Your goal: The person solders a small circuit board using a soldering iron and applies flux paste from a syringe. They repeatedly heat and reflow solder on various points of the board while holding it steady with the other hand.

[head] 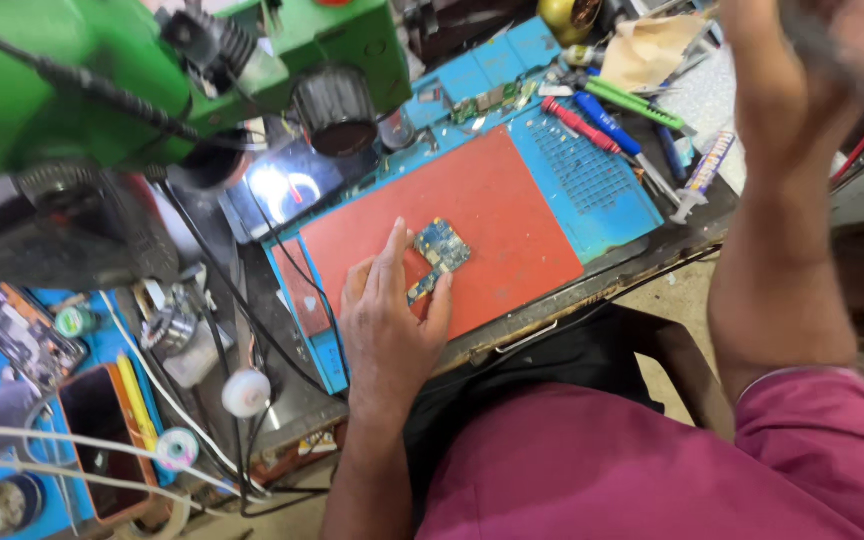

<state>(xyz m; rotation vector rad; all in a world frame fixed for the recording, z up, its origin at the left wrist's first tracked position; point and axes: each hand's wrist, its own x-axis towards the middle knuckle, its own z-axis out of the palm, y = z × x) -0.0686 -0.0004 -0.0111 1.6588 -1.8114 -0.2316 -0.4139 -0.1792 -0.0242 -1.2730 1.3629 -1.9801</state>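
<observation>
Left hand (389, 320) fingers pinch small blue printed circuit board (438, 252) on red silicone mat (512, 215); right hand (802, 70) raised, blurred, grip state unclear.

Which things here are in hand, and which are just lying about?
In hand: circuit board, held by left hand on red mat; right hand raised, blurred.
Lying about: screwdrivers, syringe, green microscope, phone.
</observation>
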